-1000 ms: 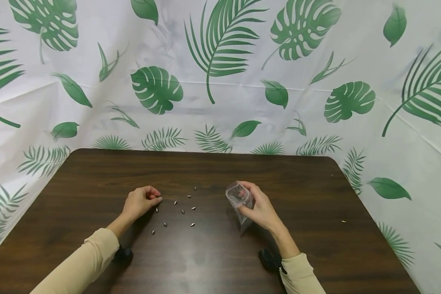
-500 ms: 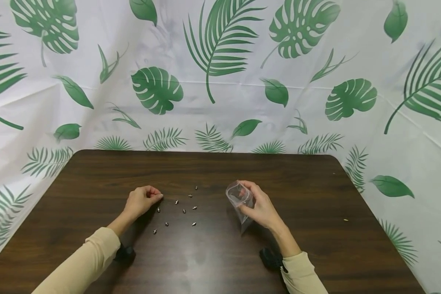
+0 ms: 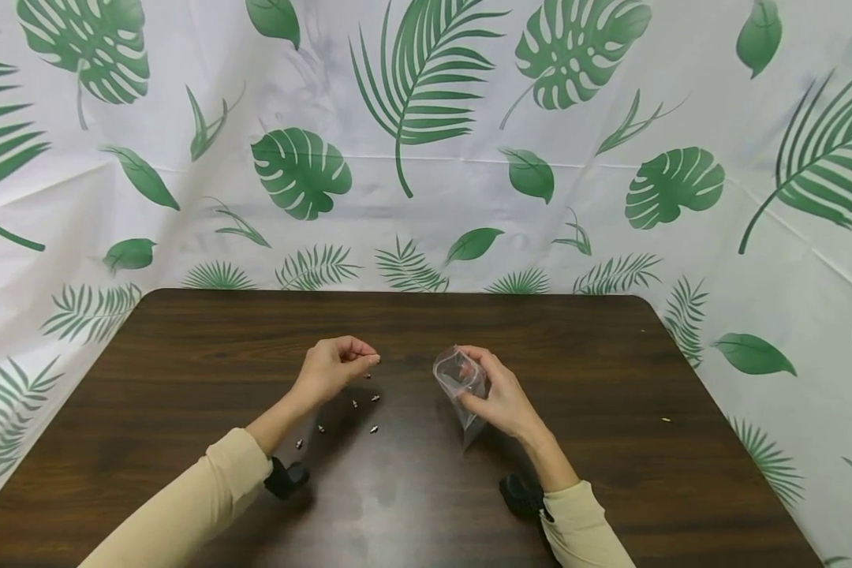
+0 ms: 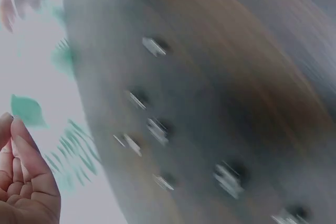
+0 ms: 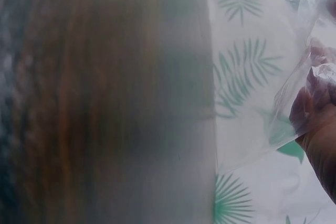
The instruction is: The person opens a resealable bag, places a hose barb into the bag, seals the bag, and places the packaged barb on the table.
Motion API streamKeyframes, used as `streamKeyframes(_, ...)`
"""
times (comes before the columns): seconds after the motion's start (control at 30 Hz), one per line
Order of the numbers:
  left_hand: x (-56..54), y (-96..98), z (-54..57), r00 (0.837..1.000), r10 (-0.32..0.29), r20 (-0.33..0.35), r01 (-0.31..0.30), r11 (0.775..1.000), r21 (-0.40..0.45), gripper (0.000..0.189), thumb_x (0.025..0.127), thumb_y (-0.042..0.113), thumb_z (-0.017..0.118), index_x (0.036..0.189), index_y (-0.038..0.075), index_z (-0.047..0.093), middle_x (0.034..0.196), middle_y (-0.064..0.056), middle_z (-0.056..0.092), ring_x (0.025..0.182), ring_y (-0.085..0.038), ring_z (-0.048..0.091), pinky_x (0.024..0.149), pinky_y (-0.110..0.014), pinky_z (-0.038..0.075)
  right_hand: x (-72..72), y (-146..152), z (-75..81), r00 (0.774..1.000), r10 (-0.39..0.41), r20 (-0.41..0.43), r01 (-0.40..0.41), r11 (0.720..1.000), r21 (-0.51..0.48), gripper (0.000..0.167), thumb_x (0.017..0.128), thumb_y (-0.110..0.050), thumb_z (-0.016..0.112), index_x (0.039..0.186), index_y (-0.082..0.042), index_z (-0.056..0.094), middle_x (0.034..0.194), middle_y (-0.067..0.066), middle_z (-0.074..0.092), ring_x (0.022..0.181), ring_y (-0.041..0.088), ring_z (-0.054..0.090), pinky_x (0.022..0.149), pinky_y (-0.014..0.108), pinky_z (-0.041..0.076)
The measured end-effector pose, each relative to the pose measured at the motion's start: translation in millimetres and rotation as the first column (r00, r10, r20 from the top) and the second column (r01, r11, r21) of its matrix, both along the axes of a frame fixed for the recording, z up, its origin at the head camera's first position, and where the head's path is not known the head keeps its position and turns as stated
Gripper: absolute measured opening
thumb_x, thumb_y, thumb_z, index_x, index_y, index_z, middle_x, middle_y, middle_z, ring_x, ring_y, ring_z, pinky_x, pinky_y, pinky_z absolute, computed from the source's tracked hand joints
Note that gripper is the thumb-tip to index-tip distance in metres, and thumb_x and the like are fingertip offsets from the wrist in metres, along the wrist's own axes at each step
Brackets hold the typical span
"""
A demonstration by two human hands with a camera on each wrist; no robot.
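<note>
The left hand (image 3: 335,369) hangs over the middle of a dark wood-grain surface (image 3: 596,371), its thumb and index finger brought together at the tips in a pinching grip; whether a small item sits between those tips is too small to tell. The right hand (image 3: 502,402) grips a clear plastic bag (image 3: 457,383) near the rim, thumb toward the near side and fingers at the far side, so that the mouth stands wide and faces up toward the head camera. The bag tapers downward to a pointed lower corner, to the right of the left hand and apart from it. Small silvery metal pieces (image 3: 374,429) lie scattered on the surface below and beside the left hand, one of them just below the fingertips in the head view. In the left wrist view seven pieces show, blurred and spaced apart. Each wrist carries a dark device, one on the left (image 3: 287,478) and one on the right, below pale sleeves (image 3: 177,497). A tiny yellowish scrap (image 3: 666,420) lies to the right of the bag, and a white cloth printed with green leaves (image 3: 426,213) hangs behind the surface.
</note>
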State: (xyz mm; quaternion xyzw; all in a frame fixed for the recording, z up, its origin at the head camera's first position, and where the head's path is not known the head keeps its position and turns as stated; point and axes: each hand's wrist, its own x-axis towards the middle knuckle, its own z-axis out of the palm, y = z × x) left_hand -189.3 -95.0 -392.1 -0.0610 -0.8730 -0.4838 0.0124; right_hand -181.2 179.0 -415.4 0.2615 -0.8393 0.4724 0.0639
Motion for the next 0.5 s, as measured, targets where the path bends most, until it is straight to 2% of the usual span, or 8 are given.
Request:
streamKeyframes(0.1,2.7,25.3,13.2,0.997,-0.069,-0.043,0.070,0.997,0.014,0.011,0.083,0.017,0.072,0.086,0.006,0.071,0.070,-0.004,0.067,0.058,-0.007,0.056,0.053,-0.021,0.045,7.3,-3.5,12.6,1.000,0.009,-0.001,-0.009,1.000,-0.009,0.056,0.071,0.010,0.069,0.123,0.005,0.050,0.102,0.022,0.058,0.090,0.024,0.056,0.074,0.028,0.048)
streamKeyframes(0.2,4.5,46.6,22.0,0.988,-0.128,-0.081,0.129,0.991,0.016,0.010,0.082,0.018,0.073,0.085,0.008,0.071,0.070,-0.001,0.067,0.057,-0.005,0.055,0.053,-0.021,0.045,9.4,-4.9,15.5,1.000,0.017,0.001,-0.017,1.000,-0.019,0.056,0.071,0.011,0.068,0.123,0.006,0.049,0.105,0.024,0.057,0.090,0.027,0.056,0.074,0.028,0.048)
streamKeyframes(0.33,5.4,66.6,24.6,0.977,-0.180,-0.117,0.185,0.982,0.030,0.008,0.081,0.014,0.073,0.084,0.007,0.071,0.071,-0.003,0.067,0.058,-0.006,0.057,0.053,-0.021,0.047,10.7,-6.0,17.3,0.999,0.027,0.018,-0.027,0.999,-0.019,0.056,0.073,0.011,0.068,0.125,0.005,0.049,0.110,0.022,0.057,0.092,0.025,0.054,0.076,0.028,0.047)
streamKeyframes(0.5,7.0,84.0,22.1,0.975,-0.191,-0.117,0.197,0.980,0.037,0.005,0.079,0.013,0.075,0.081,0.010,0.072,0.073,-0.001,0.068,0.060,-0.006,0.057,0.053,-0.019,0.046,10.7,-4.9,15.9,0.999,0.028,0.034,-0.028,1.000,-0.006,0.055,0.075,0.009,0.068,0.125,0.004,0.048,0.117,0.021,0.056,0.095,0.023,0.053,0.077,0.028,0.048)
